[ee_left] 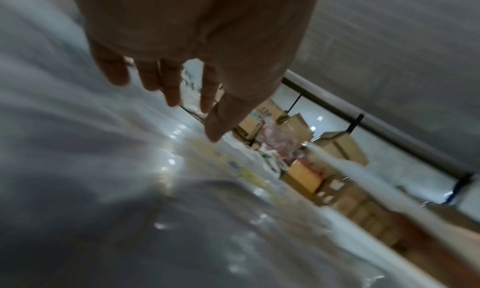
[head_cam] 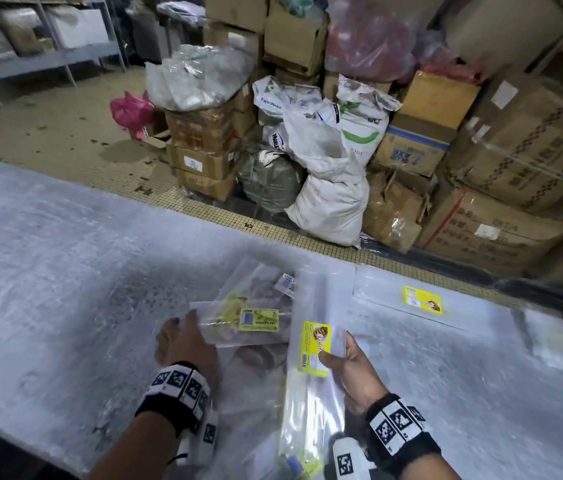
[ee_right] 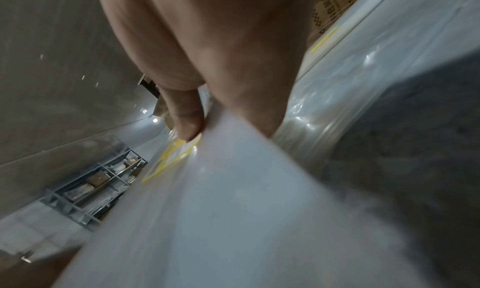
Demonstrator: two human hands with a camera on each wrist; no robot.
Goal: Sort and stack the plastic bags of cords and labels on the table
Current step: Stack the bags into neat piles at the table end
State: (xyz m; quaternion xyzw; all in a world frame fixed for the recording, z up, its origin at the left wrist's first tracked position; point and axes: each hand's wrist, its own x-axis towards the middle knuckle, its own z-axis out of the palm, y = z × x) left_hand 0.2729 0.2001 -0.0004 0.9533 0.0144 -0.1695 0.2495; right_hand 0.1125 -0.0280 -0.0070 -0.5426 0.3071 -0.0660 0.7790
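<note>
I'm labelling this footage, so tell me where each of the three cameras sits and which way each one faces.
Head: worn high, looking down at the table; shows both forearms, left hand, right hand.
Left wrist: looks along the open left hand across the table toward cartons.
Right wrist: looks along the right hand pinching the long bag.
Shared: head and right wrist both show that long bag.

Open room at left of frame, clutter at centre and right.
Bare table (head_cam: 48, 271) across left and middle of frame; blocked at lower centre by overlapping plastic bags (head_cam: 249, 317), at right edge by 2 flat bags (head_cam: 397, 289); beyond the far edge, cardboard boxes (head_cam: 515, 150) and sacks (head_cam: 325, 188).
</note>
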